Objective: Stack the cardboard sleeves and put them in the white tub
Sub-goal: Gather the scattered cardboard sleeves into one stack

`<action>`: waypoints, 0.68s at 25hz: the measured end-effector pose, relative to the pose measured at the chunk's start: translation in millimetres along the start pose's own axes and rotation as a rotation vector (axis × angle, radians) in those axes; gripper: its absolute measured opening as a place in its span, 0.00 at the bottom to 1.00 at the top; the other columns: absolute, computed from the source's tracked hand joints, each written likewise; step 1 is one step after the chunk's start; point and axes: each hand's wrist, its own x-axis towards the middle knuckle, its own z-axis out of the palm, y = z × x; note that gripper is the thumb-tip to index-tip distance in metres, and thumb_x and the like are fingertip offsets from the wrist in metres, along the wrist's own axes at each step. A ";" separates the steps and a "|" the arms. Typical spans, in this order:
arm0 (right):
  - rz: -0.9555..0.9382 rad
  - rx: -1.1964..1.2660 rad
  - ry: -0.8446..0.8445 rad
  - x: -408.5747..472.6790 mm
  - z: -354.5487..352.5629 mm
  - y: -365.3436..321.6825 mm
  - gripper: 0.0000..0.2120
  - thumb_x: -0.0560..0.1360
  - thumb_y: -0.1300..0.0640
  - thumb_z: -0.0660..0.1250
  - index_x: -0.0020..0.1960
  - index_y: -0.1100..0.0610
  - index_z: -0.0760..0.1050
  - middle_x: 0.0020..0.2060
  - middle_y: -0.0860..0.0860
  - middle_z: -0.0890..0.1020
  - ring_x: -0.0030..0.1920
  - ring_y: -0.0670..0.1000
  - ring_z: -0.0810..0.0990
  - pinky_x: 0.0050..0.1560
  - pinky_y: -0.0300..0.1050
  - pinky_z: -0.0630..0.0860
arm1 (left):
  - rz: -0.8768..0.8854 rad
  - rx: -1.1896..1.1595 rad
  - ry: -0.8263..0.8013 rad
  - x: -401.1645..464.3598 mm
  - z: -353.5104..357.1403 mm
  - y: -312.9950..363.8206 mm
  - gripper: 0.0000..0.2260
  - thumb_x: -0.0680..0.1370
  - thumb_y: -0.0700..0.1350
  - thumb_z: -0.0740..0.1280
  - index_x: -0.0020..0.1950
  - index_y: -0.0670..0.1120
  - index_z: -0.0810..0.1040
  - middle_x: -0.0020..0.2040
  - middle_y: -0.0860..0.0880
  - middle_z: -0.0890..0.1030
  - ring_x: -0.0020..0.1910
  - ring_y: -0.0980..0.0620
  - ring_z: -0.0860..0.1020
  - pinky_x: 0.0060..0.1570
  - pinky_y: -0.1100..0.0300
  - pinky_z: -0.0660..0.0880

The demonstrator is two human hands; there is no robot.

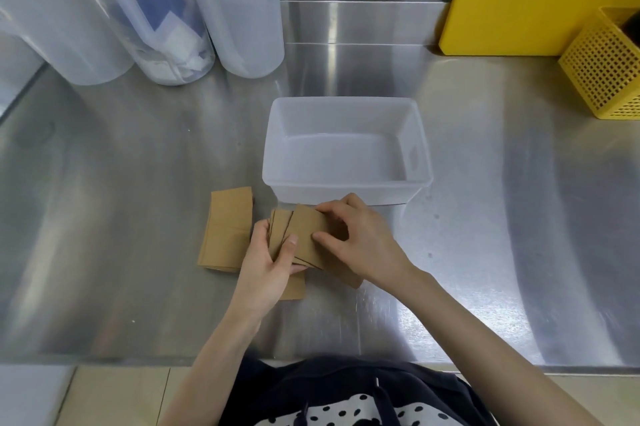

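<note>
Gripping a fanned stack of cardboard sleeves (304, 235) at frame centre, both hands closed on it: left hand (268, 261) pinching the left edge, right hand (360, 240) pressing from the right. Hiding the count behind fingers. Lying loose at left, more sleeves (227, 228); another (294, 287) half-covered below. Sitting empty just beyond, white tub (346, 179). Standing upper left, translucent containers (173, 9), one holding paper.

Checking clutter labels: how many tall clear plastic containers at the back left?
3, side by side on the counter: left container, middle container holding blue and white packets, right container. More may sit off-frame left.
</note>
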 end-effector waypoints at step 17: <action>0.289 -0.563 -0.238 15.2 82.8 -2.1 0.35 0.66 0.33 0.62 0.57 0.62 0.64 0.57 0.59 0.68 0.57 0.60 0.68 0.55 0.53 0.68 | 0.090 -0.168 0.370 10.1 -88.4 0.7 0.09 0.77 0.36 0.56 0.46 0.50 0.67 0.45 0.52 0.73 0.44 0.56 0.75 0.32 0.70 0.78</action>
